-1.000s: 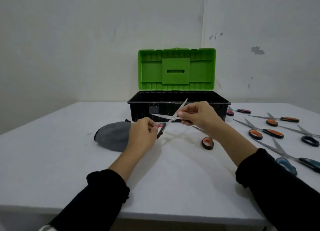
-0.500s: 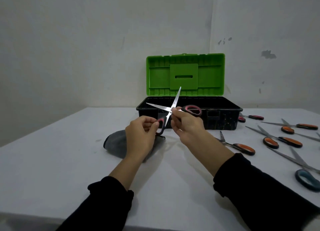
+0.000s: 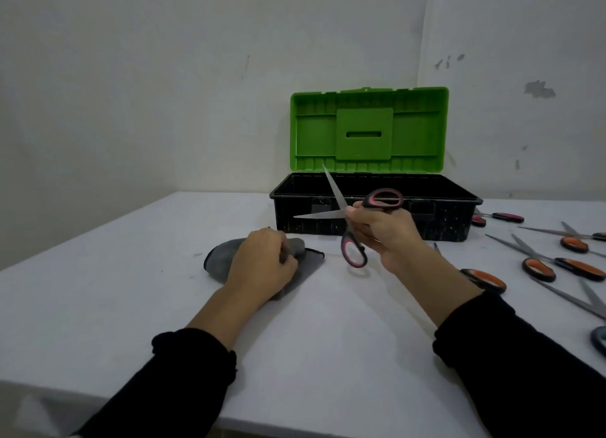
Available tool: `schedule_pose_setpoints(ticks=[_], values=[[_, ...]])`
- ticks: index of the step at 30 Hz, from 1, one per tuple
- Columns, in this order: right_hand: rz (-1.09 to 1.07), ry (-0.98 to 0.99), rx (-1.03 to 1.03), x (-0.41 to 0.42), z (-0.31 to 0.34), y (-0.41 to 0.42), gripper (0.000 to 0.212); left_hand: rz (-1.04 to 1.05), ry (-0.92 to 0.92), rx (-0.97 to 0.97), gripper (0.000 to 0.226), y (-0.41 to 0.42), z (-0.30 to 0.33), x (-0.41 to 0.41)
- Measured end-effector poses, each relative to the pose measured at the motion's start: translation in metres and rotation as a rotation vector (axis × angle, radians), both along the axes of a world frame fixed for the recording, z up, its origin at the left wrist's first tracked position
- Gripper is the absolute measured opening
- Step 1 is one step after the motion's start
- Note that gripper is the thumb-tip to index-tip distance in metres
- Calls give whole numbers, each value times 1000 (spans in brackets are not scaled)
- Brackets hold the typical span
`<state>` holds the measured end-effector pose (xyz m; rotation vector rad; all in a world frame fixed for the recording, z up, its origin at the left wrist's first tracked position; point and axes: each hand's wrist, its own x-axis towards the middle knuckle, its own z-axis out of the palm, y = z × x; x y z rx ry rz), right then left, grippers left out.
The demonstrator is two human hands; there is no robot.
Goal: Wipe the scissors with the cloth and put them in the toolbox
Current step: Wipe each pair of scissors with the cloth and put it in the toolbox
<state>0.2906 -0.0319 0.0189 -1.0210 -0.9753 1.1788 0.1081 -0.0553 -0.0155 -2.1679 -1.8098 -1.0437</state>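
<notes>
My right hand grips a pair of pink-and-black scissors near the pivot, blades spread and pointing up and to the left, in front of the toolbox. The toolbox is black with its green lid standing up at the back of the table. My left hand lies on the grey cloth on the table, fingers curled round a fold of it. The cloth and the scissors are apart.
Several more scissors with orange handles lie spread on the white table to the right, one pair close to my right forearm. A dark-handled pair lies beside the toolbox. Walls stand behind.
My left hand let go of the scissors' lower handle and dropped onto the cloth. My right hand keeps the scissors alone, now turned with one handle up and one down.
</notes>
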Motion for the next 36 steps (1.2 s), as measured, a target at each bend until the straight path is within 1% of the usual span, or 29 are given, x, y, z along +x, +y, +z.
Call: schedule_pose_setpoints(ticks=[3,4,6,8,10,12,15,17,19,21,22,24,25,26,27,28,29,32,34,36], values=[[-67,-145,38,10,9,-1,11,47,-172,206,4,-3,4,-1],[-50,-177,50,14,14,-2,11,55,-242,236,5,-5,7,-1],[20,-253,73,18,19,-5,11,31,-363,205,6,-7,10,0],[61,-353,61,14,15,-6,12,-14,-441,169,7,-9,11,1],[59,-389,53,4,7,-5,12,-93,-459,169,8,-12,12,5],[60,-387,69,-3,0,-3,13,-239,-438,151,9,-16,12,9],[90,-314,104,-1,2,-4,13,-445,-364,88,5,-21,12,13],[132,-282,128,2,5,-7,12,-512,-364,25,5,-21,11,11],[190,-284,148,5,7,-10,12,-534,-425,-11,9,-19,12,10],[253,-306,176,4,8,-12,10,-501,-496,51,17,-17,15,8],[277,-320,194,2,9,-12,10,-443,-496,103,17,-17,17,7],[301,-322,221,1,10,-12,12,-290,-388,165,10,-15,19,4],[303,-317,227,1,11,-12,13,-234,-305,146,12,-14,19,1],[305,-313,228,1,11,-12,14,-198,-229,93,18,-13,18,-1],[308,-308,224,1,10,-12,14,-176,-186,33,26,-13,17,-2],[314,-299,217,1,10,-12,13,-168,-188,-10,31,-13,18,-3],[321,-286,207,1,9,-12,12,-177,-228,-28,31,-14,19,-4],[337,-253,169,-2,5,-12,10,-246,-426,3,10,-17,22,0],[337,-229,155,-6,2,-12,8,-267,-477,6,2,-19,25,2],[344,-197,148,-12,1,-12,6,-259,-490,20,9,-19,25,3]])
